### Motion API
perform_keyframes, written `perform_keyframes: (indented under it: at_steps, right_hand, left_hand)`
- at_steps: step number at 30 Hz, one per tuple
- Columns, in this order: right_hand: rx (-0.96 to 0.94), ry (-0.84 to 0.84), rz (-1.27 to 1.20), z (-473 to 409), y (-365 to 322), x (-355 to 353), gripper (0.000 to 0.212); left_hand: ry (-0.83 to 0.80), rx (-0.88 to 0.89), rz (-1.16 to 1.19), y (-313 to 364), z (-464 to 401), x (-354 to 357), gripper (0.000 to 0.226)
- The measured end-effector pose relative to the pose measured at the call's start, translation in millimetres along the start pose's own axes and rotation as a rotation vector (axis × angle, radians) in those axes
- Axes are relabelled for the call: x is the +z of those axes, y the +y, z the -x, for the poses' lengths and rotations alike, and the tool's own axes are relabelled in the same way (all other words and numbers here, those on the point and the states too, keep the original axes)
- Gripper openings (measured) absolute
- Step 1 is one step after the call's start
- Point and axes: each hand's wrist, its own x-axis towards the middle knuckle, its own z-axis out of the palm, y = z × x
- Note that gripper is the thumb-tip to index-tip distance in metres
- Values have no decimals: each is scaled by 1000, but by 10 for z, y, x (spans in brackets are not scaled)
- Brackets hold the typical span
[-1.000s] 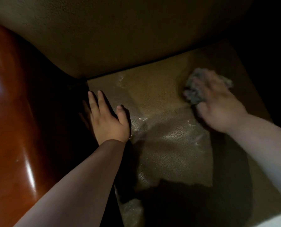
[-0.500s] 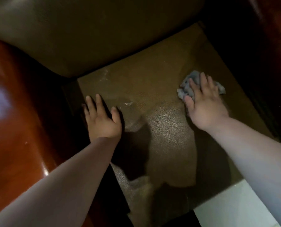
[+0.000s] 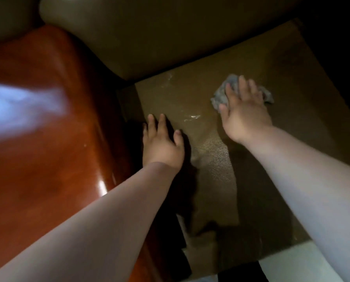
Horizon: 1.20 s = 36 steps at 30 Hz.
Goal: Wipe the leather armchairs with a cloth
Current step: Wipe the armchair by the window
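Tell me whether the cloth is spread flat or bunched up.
Bunched up: the grey cloth shows crumpled folds poking out around the right hand pressing it onto the seat cushion.

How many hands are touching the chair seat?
2. The left hand rests flat on the seat beside the wooden armrest. The right hand presses the grey cloth farther back on it.

no readable text, no labels, no brands, no numbers anywhere

Dim room, pale floor [image 3: 288, 261]
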Motion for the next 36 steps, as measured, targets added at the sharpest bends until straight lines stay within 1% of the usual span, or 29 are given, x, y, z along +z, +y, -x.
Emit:
perform_keyframes:
  at_steps: [1,2,4,5,6,8,9,10,11,13,14,15,16,17,19,20,21,23,25,26,27,29,30,31,32,34,35,36]
  right_hand:
    - [-3,-22,19,-60,-173,28,65]
    - [-92,-42,65,-6,-361,92,65]
    - [-392,-79,153,391,-653,269,68]
    - [-490,-95,176,648,-701,342,70]
    - [-548,-113,170,845,-671,364,69]
    - [-630,-180,178,901,-506,257,67]
    - [-654,-210,211,819,-421,194,67]
    - [-633,-209,245,687,-361,137,67]
    - [-559,-170,246,515,-335,82,66]
    - [-280,-95,167,182,-390,-2,65]
    - [-140,-73,121,75,-496,-2,65]
    - [-67,-73,93,44,-664,37,65]
    - [-79,-92,95,98,-860,106,66]
    - [-173,-106,108,238,-1049,212,65]
    - [-488,-136,137,675,-1281,456,62]
    - [-624,-162,154,918,-1278,527,59]
    - [-720,-169,159,1096,-1203,561,57]
    - [-759,-175,125,1161,-947,504,59]
    - [-742,-149,181,972,-774,400,63]
    - [-672,-125,186,813,-751,349,65]
    - [-549,-98,159,627,-777,295,68]
    - [-230,-67,105,314,-976,218,69]
    - [-143,-84,94,254,-1117,224,69]
    - [-162,-120,107,275,-1252,271,69]
    - [-288,-152,143,386,-1349,365,67]
    - [-636,-201,206,795,-1393,560,62]
    - [-742,-218,202,1003,-1334,625,61]
    - [-806,-225,199,1114,-1259,626,61]
  left_hand:
    - [-19,7,-56,0,19,-66,70]
    - [-47,25,-139,-3,61,-148,71]
    - [-66,141,-334,-16,223,-350,64]
    - [-44,234,-432,-20,328,-484,58]
    - [-1,331,-534,-33,419,-629,54]
    - [81,494,-716,-134,500,-908,56]
    - [96,530,-776,-218,502,-1036,59]
    - [110,533,-797,-306,487,-1151,63]
    - [123,512,-779,-386,473,-1243,67]
    - [174,471,-692,-476,467,-1305,74]
    - [208,454,-647,-485,460,-1298,76]
    - [240,433,-594,-492,441,-1296,77]
    - [273,410,-535,-510,403,-1329,78]
    - [306,391,-485,-564,351,-1400,78]
    - [358,394,-399,-710,208,-1586,75]
    - [360,412,-364,-785,163,-1660,72]
    - [358,430,-347,-843,143,-1703,69]
    - [362,440,-360,-865,128,-1712,69]
    - [364,437,-375,-835,129,-1679,70]
    - [368,436,-370,-828,126,-1673,70]
    - [375,435,-361,-825,116,-1680,69]
    - [382,433,-351,-826,112,-1696,68]
    - [381,430,-350,-834,118,-1701,68]
    - [377,427,-347,-835,120,-1700,68]
    - [374,427,-345,-829,119,-1698,68]
    - [375,432,-342,-821,108,-1699,69]
    - [382,429,-336,-828,105,-1698,70]
    - [393,417,-321,-842,106,-1696,72]
